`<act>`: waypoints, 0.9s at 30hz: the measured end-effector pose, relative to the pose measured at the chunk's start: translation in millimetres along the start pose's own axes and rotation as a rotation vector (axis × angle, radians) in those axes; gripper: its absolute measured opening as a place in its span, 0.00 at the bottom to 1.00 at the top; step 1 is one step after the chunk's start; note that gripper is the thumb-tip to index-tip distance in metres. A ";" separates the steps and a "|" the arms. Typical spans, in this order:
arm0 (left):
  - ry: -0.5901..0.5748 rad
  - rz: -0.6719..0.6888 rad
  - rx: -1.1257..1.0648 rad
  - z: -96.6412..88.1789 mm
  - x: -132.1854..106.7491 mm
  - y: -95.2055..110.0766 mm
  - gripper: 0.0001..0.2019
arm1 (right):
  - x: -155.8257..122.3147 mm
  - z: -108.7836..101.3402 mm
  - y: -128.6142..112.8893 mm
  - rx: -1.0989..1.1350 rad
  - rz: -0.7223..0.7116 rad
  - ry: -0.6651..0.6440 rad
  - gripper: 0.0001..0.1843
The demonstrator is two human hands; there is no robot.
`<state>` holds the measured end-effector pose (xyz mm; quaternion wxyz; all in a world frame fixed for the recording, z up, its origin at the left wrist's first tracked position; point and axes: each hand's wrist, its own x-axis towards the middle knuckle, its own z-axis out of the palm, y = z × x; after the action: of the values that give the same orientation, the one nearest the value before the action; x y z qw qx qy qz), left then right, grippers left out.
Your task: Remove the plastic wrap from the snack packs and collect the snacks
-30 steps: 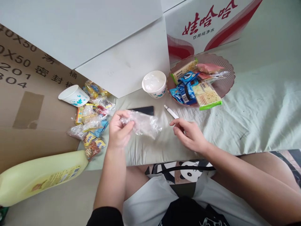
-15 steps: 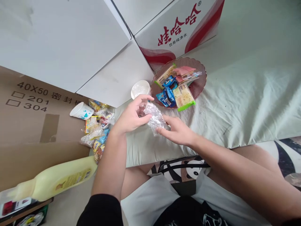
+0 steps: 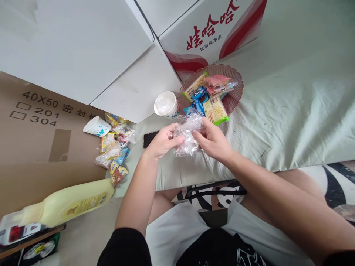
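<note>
Between my hands is a crinkled clear plastic wrapper (image 3: pixel 189 138); whether anything lies inside it I cannot make out. My left hand (image 3: pixel 164 140) pinches its left side, thumb on top. On the other side my right hand (image 3: pixel 212 139) grips it between thumb and fingers. Just beyond, a pinkish ribbed glass plate (image 3: pixel 237 79) bears wrapped snacks: biscuit packs (image 3: pixel 215 110), blue packets (image 3: pixel 199 103) and pink packets (image 3: pixel 219 80). Left of the plate stands a white paper cup (image 3: pixel 165 104) with clear plastic inside. A dark phone (image 3: pixel 150 139) lies partly behind my left hand.
White cartons (image 3: pixel 133 81) and a red-and-white carton (image 3: pixel 210 40) stand at the back. To the left are a brown cardboard box (image 3: pixel 36 147), a tipped paper cup (image 3: pixel 97 126), a heap of small snack packets (image 3: pixel 115 144) and a yellow bottle (image 3: pixel 74 203) on its side.
My right hand has moved up along the wrapper, and the wrapper is now spread more between both hands. My left hand has shifted slightly right and down, uncovering the phone.
</note>
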<state>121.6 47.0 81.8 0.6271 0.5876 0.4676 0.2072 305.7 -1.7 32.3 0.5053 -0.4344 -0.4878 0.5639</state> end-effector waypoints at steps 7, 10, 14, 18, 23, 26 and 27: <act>0.142 0.061 -0.139 -2.9 -1.5 -0.8 0.15 | 3.0 0.9 -5.0 0.295 -0.102 -0.133 0.07; 0.093 0.088 -0.165 -7.1 -2.4 1.2 0.17 | 2.8 -1.2 -7.2 0.179 -0.181 -0.170 0.12; 0.108 0.067 -0.036 -18.6 1.3 6.2 0.20 | 0.1 0.5 -7.6 -0.034 -0.235 -0.064 0.12; 0.488 0.270 0.196 -45.2 22.9 24.3 0.27 | -0.7 3.1 -6.7 -0.128 -0.125 0.012 0.10; 0.804 0.361 0.921 -70.7 69.5 57.5 0.12 | 2.0 5.1 -7.3 -0.244 -0.090 -0.072 0.09; 0.608 0.217 1.308 -64.9 97.2 69.1 0.04 | 2.3 7.6 -8.1 -0.311 -0.094 -0.127 0.10; 0.477 0.151 1.373 -61.5 105.8 71.5 0.05 | 2.0 8.1 -8.4 -0.326 -0.095 -0.138 0.10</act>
<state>141.7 182.0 119.8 -0.0176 0.8179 0.5742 0.0325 298.8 -0.5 41.8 0.4195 -0.4472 -0.6261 0.4816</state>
